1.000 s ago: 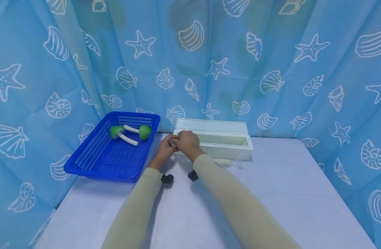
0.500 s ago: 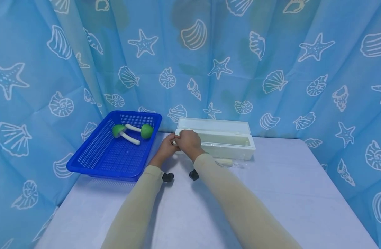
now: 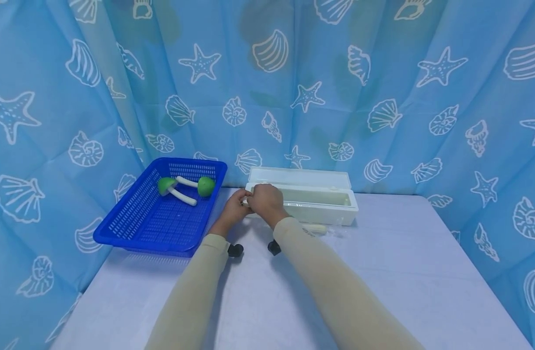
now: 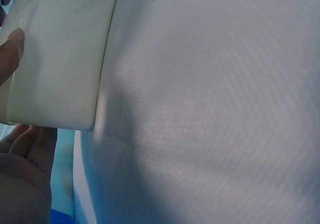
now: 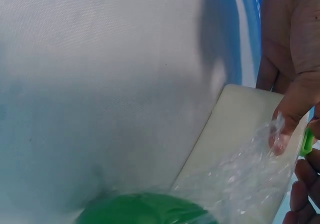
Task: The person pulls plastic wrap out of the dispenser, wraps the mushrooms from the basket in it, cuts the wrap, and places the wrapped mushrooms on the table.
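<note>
A long white cling film box (image 3: 326, 214) has its lid raised, and both hands work at its left end. With its thumb over the film on the front face and its fingers round the box's end, my left hand (image 3: 234, 208) grips that corner. My right hand (image 3: 267, 200) pinches a small green slider (image 5: 306, 144) at the upper edge. Clear film (image 5: 245, 176) hangs down the front in the right wrist view. A toy mushroom lies before the box under this film, its green cap (image 5: 145, 211) in the right wrist view, its pale stem (image 3: 315, 228) in the head view.
To the left stands a blue plastic basket (image 3: 114, 241) holding two toy mushrooms with green caps (image 3: 206, 186) and white stems. A white cloth covers the table (image 3: 394, 272). Behind it hangs a blue curtain (image 3: 267, 121) with shell and starfish prints.
The head view has shifted slightly. Both hands stay at the left end of the box; box, basket and mushrooms keep their places.
</note>
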`<state>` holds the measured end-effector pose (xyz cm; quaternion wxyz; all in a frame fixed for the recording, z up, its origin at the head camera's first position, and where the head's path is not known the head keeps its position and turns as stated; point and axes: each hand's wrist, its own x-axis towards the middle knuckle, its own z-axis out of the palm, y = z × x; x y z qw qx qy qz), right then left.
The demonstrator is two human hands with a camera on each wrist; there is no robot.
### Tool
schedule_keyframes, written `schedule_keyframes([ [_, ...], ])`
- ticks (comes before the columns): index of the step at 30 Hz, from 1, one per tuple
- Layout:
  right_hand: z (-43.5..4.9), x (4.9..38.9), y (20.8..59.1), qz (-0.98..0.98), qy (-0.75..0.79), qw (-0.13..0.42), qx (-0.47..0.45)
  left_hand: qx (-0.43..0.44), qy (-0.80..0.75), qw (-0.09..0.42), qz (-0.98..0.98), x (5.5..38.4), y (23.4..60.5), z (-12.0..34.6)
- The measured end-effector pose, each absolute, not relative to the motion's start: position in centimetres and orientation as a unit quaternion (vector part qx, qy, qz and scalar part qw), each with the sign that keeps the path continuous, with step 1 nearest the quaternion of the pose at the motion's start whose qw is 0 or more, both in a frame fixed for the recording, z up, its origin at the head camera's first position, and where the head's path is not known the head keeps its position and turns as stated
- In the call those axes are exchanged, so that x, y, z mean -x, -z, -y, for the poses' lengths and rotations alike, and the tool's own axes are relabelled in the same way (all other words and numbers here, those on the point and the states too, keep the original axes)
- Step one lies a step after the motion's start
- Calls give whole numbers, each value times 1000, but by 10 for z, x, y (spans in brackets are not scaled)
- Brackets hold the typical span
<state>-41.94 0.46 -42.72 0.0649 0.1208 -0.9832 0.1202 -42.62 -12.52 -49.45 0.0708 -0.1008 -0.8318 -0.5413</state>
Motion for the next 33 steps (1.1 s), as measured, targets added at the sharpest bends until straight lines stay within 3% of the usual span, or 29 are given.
schedule_keyframes([
  [19,-53,420,434,982,-137,65,-114,85,560,38,823,424,492,124],
  [33,-140,412,432,983,-155,54,-81,68,522,29,850,421,488,122],
])
